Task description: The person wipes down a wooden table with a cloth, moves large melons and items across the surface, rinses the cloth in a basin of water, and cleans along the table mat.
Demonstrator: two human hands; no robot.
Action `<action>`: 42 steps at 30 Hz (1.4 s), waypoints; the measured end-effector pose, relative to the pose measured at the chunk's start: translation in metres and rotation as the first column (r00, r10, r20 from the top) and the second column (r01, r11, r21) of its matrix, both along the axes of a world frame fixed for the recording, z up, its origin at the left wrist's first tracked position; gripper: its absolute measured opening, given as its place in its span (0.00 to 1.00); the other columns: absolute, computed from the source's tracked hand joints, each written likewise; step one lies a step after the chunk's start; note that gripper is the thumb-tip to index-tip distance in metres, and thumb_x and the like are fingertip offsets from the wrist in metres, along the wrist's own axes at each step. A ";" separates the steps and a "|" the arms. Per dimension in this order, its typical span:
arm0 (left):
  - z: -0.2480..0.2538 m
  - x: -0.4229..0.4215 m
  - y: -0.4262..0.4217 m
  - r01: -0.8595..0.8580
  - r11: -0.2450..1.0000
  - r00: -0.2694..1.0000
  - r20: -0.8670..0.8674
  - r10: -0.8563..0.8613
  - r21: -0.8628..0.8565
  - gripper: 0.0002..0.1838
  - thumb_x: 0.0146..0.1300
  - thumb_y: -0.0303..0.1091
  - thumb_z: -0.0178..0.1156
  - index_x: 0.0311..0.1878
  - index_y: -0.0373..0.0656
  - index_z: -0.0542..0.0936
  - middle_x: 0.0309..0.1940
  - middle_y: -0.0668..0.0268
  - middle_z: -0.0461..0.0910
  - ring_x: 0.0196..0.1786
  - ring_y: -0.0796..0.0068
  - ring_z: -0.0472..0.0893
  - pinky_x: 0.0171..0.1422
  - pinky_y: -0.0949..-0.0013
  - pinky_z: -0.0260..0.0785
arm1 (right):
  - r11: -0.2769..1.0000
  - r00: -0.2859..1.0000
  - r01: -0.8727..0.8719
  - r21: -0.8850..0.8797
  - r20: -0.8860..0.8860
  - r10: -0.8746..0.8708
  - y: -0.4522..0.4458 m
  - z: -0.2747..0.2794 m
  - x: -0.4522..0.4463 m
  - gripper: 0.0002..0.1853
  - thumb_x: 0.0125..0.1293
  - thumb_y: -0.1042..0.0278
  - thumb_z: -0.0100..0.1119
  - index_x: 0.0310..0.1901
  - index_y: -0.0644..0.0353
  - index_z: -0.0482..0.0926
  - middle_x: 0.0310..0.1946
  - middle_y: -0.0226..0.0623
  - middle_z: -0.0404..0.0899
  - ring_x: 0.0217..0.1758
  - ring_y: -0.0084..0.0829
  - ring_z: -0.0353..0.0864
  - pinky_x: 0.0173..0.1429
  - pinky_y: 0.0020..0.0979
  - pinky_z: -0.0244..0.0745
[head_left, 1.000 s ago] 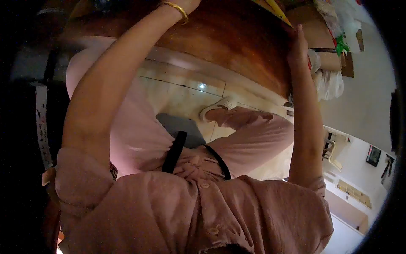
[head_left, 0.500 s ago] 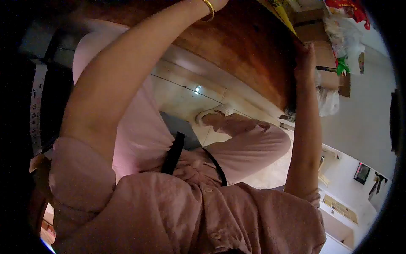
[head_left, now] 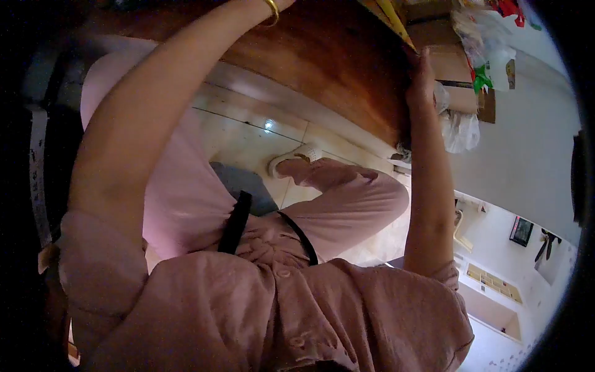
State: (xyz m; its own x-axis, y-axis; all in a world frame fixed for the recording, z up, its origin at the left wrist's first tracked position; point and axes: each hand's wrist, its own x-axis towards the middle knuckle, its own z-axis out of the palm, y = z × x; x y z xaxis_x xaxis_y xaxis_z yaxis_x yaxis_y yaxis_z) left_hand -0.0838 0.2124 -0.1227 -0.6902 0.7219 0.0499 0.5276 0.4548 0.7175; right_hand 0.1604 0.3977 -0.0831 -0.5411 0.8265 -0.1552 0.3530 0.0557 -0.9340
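Only the wrist side of my left hand (head_left: 282, 4) shows at the top edge, above a gold bracelet; its fingers are out of frame. It is over the brown wooden tabletop (head_left: 316, 53). My right hand (head_left: 421, 79) is at the right end of the wood, by the tip of a long yellow strip (head_left: 392, 18). One finger or thumb points up; the other fingers are hidden in shadow, so what it holds, if anything, does not show.
Cardboard boxes (head_left: 443, 59) and clear plastic bags (head_left: 460, 131) are stacked right of my right hand. Below the table edge are my legs (head_left: 347, 198), a grey seat (head_left: 245, 183) and the tiled floor (head_left: 232, 127). A grey-white surface (head_left: 508, 155) lies farther right.
Compared with half a second ago, both arms and the surroundings appear farther left and mostly higher in view. My left hand has slipped farther past the top edge.
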 end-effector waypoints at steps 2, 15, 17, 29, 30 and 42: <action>-0.019 -0.002 0.003 -0.051 0.975 0.980 -0.175 0.090 0.215 0.15 0.65 0.32 0.46 0.46 0.34 0.77 0.34 0.50 0.77 0.36 0.53 0.77 0.50 0.54 0.69 | 0.992 0.996 0.015 0.126 0.087 -0.026 0.003 -0.002 0.005 0.35 0.69 0.41 0.28 0.57 0.66 0.70 0.58 0.43 0.69 0.62 0.36 0.64 0.68 0.31 0.51; -0.067 -0.002 0.025 -0.356 0.744 0.734 0.662 -0.153 0.566 0.12 0.65 0.34 0.51 0.35 0.34 0.77 0.30 0.60 0.75 0.35 0.67 0.75 0.46 0.67 0.69 | 0.931 0.981 -0.060 0.359 0.195 -0.012 0.034 -0.004 0.021 0.38 0.68 0.37 0.26 0.51 0.66 0.76 0.52 0.42 0.74 0.58 0.32 0.67 0.67 0.27 0.51; -0.083 -0.005 0.025 -0.579 0.524 0.207 0.734 -0.647 0.625 0.10 0.62 0.28 0.51 0.45 0.35 0.75 0.46 0.53 0.76 0.54 0.53 0.73 0.62 0.59 0.66 | 0.937 0.981 -0.064 0.343 0.192 -0.003 0.021 0.003 0.016 0.38 0.68 0.37 0.26 0.51 0.65 0.76 0.52 0.42 0.74 0.59 0.32 0.67 0.67 0.27 0.50; -0.068 -0.001 0.026 -0.630 0.605 -0.060 0.746 -0.663 0.487 0.17 0.62 0.32 0.55 0.51 0.35 0.68 0.50 0.51 0.69 0.59 0.53 0.67 0.67 0.58 0.62 | 0.976 0.994 -0.018 0.215 0.106 -0.005 0.019 -0.010 0.023 0.39 0.68 0.37 0.27 0.48 0.69 0.78 0.54 0.43 0.72 0.60 0.32 0.66 0.67 0.29 0.52; -0.068 0.001 0.030 -0.622 0.610 -0.060 0.746 -0.663 0.492 0.17 0.62 0.32 0.55 0.51 0.35 0.68 0.50 0.51 0.69 0.59 0.53 0.67 0.67 0.58 0.62 | 0.978 0.996 -0.017 0.209 0.086 -0.001 0.046 -0.038 0.032 0.38 0.68 0.38 0.28 0.46 0.69 0.78 0.52 0.42 0.74 0.57 0.32 0.68 0.65 0.29 0.55; -0.041 0.022 0.036 -0.429 0.711 -0.246 0.686 -0.685 0.556 0.21 0.66 0.33 0.51 0.59 0.34 0.63 0.59 0.53 0.64 0.64 0.58 0.63 0.71 0.56 0.55 | 0.828 0.911 -0.386 0.407 0.307 0.274 0.000 -0.069 0.059 0.27 0.66 0.44 0.45 0.45 0.66 0.77 0.39 0.50 0.79 0.45 0.42 0.76 0.53 0.37 0.68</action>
